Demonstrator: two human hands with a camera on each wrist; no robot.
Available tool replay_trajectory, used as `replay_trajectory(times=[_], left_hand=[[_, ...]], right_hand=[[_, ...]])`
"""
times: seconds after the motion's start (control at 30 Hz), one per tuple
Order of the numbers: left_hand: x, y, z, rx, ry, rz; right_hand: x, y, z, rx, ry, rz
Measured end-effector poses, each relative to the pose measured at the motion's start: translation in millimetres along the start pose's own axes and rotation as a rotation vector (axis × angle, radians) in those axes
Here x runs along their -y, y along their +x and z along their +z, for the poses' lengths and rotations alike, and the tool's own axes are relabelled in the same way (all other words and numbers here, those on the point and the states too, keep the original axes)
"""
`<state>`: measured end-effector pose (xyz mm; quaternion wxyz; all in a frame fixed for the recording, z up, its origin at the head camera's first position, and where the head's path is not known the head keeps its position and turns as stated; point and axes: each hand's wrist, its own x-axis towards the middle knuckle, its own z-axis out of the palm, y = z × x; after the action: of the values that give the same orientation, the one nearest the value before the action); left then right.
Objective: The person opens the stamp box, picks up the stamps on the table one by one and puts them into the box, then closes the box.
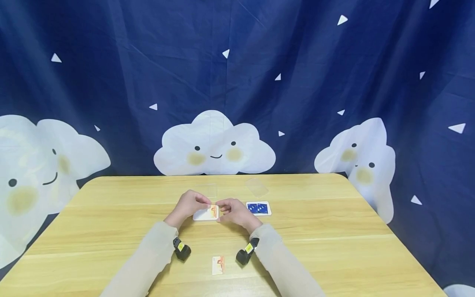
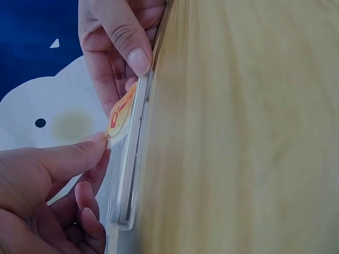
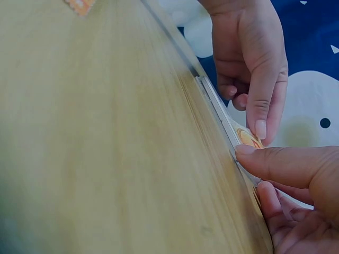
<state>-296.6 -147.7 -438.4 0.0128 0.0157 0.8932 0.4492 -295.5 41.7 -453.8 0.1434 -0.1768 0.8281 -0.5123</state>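
Note:
In the head view, a flat white-framed case (image 1: 202, 215) lies on the table between my hands. An orange stamp (image 1: 213, 211) is at the case's right part, its edge lifted and bent in the left wrist view. My left hand (image 1: 190, 205) pinches that edge between thumb and index finger. My right hand (image 1: 237, 213) grips the case's right end, its thumb (image 3: 278, 161) on the near rim and the other fingers behind. How far the stamp sits inside the frame is partly hidden by the fingers.
A second white case (image 1: 269, 211) with two blue stamps lies right of my right hand. Clear plastic covers (image 1: 257, 187) lie farther back. Another white-and-orange stamp piece (image 1: 218, 265) lies near me, between my forearms. A blue cloud-print curtain (image 1: 297, 103) hangs behind the table (image 1: 315, 247).

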Motion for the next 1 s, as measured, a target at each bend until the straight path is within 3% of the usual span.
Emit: replay_trajectory(times=[0.57, 1.0], left_hand=[[3.3, 4.5, 5.4, -0.004, -0.016, -0.057], [3.1, 3.7, 5.1, -0.009, -0.021, -0.049]], right_hand=[[-1.6, 1.5, 0.2, -0.004, 0.016, -0.013], [-1.8, 2.4, 1.2, -0.019, 0.003, 0.026]])
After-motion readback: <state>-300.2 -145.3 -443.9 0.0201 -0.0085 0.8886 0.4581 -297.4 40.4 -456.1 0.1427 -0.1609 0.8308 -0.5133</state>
